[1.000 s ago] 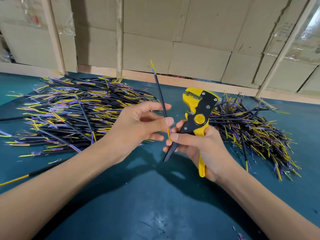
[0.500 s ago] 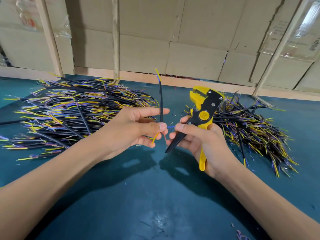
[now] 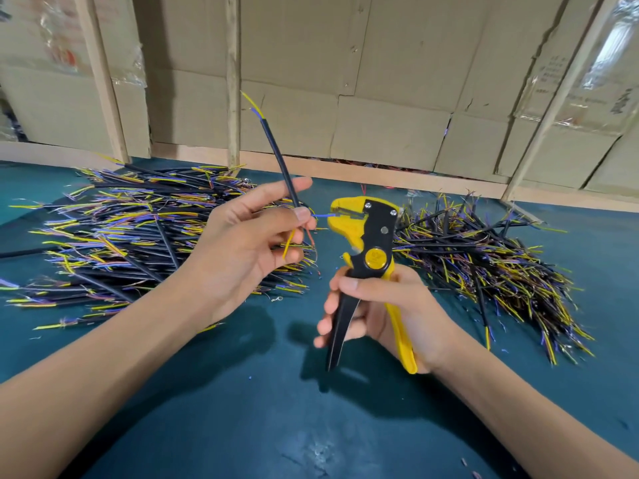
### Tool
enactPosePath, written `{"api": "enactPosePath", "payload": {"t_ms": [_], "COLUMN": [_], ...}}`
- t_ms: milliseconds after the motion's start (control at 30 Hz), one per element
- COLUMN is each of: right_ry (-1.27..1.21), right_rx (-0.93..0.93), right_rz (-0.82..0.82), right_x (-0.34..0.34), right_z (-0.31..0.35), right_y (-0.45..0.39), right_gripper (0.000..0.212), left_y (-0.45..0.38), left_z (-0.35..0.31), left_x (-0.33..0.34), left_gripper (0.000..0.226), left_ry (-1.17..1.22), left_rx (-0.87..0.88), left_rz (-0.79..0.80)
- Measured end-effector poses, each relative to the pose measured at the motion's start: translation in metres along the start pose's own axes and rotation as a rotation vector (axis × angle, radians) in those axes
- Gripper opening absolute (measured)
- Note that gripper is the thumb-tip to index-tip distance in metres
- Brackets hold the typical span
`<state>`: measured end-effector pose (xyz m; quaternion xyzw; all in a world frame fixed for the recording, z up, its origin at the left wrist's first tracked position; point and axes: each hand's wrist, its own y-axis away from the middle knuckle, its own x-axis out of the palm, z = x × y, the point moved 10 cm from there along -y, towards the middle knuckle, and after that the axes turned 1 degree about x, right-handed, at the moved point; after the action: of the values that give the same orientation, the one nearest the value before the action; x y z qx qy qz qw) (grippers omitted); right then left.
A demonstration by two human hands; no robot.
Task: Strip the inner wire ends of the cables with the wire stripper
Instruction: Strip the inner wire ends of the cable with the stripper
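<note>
My left hand [image 3: 242, 247] pinches a black cable [image 3: 280, 160] between thumb and fingers, with the cable standing up and leaning left. Yellow and blue inner wires fan out at its top end. At its lower end a blue inner wire [image 3: 323, 215] runs sideways into the jaws of the yellow and black wire stripper [image 3: 370, 250], while a yellow and a reddish wire hang down. My right hand [image 3: 390, 305] grips the stripper's handles, jaws pointing up and left.
A large pile of black cables [image 3: 131, 233] with yellow and blue ends lies left on the teal table [image 3: 276, 426]. A second cable pile [image 3: 491, 267] lies right. Cardboard and wooden battens [image 3: 233, 77] wall off the back.
The stripper has swung upright and its jaws have come to the cable's lower end. The blue inner wire now sits in the jaws. My left hand has tilted the cable leftward.
</note>
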<state>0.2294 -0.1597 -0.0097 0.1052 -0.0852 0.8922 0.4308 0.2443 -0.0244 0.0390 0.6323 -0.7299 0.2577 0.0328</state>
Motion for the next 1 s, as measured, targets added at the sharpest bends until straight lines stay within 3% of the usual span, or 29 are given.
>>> {"api": "enactPosePath", "payload": {"t_ms": [533,733,1000], "right_ry": [0.033,0.024,0.005], "right_rx": [0.029,0.058,0.020], "right_rz": [0.034,-0.046,-0.049], "right_x": [0.009,0.005,0.009], "right_z": [-0.003,-0.007,-0.010], "right_y": [0.002,0.001,0.001], "right_gripper": [0.018,0.005,0.007], "left_y": [0.003,0.003,0.004], "left_z": [-0.007,-0.008,-0.011], "left_x": [-0.005,-0.004,-0.006], "left_gripper": [0.032,0.031,0.031], "left_ry": [-0.143,-0.181,-0.239], "left_rx": [0.164,0.185,0.213], "left_rz": [-0.123,-0.125,-0.142]}}
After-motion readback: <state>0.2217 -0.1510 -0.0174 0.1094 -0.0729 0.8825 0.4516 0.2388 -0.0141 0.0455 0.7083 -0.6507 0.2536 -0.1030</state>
